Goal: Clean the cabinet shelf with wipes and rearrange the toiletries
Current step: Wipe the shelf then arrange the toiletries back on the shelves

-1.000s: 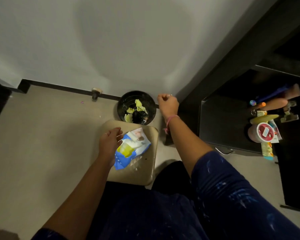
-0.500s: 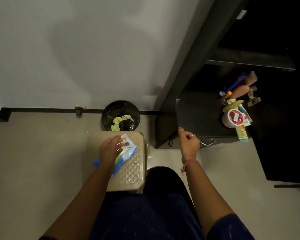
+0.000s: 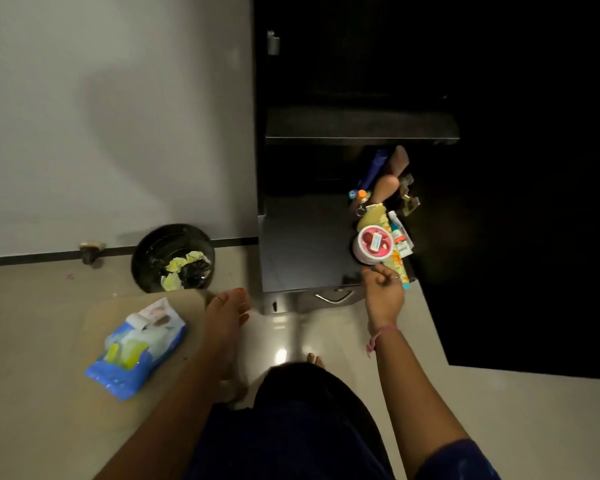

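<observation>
The cabinet shelf (image 3: 305,251), dark and glossy, sits low at the right of the view, its left part bare and its right end crowded with toiletries; going from the left, a wipes pack (image 3: 137,348), blue and white with its flap lifted, lies on a beige stool (image 3: 94,317) well apart from the shelf; behind the stool a black bin (image 3: 146,251) stands against the wall, holding crumpled yellow wipes (image 3: 179,268) and something dark; the left hand (image 3: 226,317) hangs over the stool's right edge, fingers relaxed and loosely spread, holding nothing and clear of the pack; a metal drawer handle (image 3: 335,297) shows just under the shelf's front edge; the right hand (image 3: 383,289), a pink band at its wrist, hovers at the shelf's front right corner with fingers loosely curled and empty, just beside a round white tub with a red lid (image 3: 374,244); behind the tub lie a yellow comb (image 3: 371,216), small tubes and a blue bottle (image 3: 373,169), too dim to tell apart further.
</observation>
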